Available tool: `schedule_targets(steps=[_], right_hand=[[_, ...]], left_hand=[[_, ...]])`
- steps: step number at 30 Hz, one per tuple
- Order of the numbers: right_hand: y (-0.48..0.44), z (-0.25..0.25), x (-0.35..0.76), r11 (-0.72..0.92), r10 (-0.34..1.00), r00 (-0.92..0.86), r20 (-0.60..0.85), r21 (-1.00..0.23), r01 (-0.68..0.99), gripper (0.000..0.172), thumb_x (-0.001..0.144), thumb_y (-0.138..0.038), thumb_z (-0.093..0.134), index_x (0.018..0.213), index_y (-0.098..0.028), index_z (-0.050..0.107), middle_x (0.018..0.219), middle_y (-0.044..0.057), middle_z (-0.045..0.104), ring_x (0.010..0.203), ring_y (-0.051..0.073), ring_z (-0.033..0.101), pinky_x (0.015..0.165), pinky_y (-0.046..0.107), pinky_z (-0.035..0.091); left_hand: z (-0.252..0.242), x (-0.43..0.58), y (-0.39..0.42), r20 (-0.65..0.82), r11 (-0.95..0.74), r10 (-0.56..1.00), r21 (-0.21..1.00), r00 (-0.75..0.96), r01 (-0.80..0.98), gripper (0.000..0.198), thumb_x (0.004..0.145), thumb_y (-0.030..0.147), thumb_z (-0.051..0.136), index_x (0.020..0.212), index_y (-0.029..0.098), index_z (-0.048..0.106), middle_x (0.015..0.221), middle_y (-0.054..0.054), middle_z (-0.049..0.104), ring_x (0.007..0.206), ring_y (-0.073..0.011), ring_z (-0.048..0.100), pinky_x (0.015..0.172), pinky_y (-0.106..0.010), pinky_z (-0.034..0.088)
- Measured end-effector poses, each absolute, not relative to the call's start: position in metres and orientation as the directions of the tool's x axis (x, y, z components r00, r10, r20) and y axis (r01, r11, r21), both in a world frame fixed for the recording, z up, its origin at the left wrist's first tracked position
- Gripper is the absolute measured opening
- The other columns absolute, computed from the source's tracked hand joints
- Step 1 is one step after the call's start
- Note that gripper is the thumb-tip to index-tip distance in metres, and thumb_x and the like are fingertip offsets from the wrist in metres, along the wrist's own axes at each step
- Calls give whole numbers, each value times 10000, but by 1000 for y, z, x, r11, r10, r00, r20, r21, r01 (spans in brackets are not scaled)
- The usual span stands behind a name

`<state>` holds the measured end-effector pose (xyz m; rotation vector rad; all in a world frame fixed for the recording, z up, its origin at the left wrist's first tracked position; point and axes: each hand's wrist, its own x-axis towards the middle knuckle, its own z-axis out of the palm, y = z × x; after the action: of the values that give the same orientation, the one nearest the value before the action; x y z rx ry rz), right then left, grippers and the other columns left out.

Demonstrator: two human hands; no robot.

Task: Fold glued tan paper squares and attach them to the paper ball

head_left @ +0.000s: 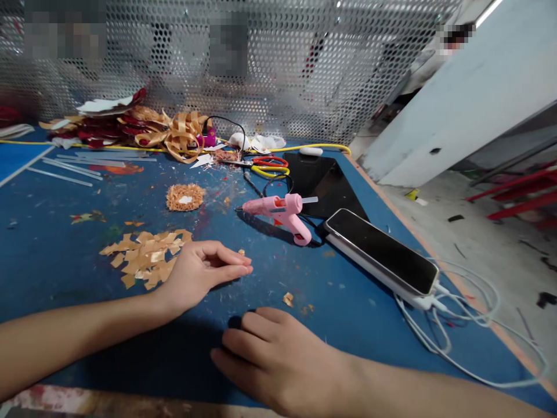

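My left hand (195,273) is closed in a pinch above the table, and a tiny folded tan ribbon piece (242,252) shows at its fingertips. Just behind that hand lies a pile of cut tan ribbon pieces (145,255). My right hand (282,360) rests lower on the table with its fingers curled; what they hold, if anything, is hidden. A loose folded ribbon bit (288,299) sits just beyond its knuckles. Farther back is a rounded mat of tan ribbon tufts (185,197) with a pale centre patch. A pink hot glue gun (282,212) lies with its nozzle pointing left.
A phone (383,249) lies at the right on a white block, trailing white cables (478,316). Red-handled and yellow-handled scissors (270,165), a dark glossy panel (326,183), glue sticks (78,165) and a ribbon heap (178,133) line the back. Behind stands a perforated metal screen (278,75).
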<state>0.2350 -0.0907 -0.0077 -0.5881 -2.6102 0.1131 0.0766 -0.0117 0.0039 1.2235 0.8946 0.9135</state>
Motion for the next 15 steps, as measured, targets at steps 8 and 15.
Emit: schedule_targets(steps=[8,15], right_hand=[[-90,-9,239,962,269,-749,605,-134,238,219,890,-113,438,817,-119,644,709,34,627,545,147,416,471,303,304],[-89,-11,245,941,338,-836,433,-142,308,197,902,-143,464,877,-124,659,758,37,634,613,158,486,532,310,375]], left_hand=[[1,74,-13,-102,146,921,985,375,-89,103,621,150,797,618,172,697,735,-1,764,713,-110,717,691,-159,551],[-1,71,-10,-150,172,930,984,334,-38,106,697,252,775,705,165,716,772,-33,765,746,-135,711,657,-189,545]])
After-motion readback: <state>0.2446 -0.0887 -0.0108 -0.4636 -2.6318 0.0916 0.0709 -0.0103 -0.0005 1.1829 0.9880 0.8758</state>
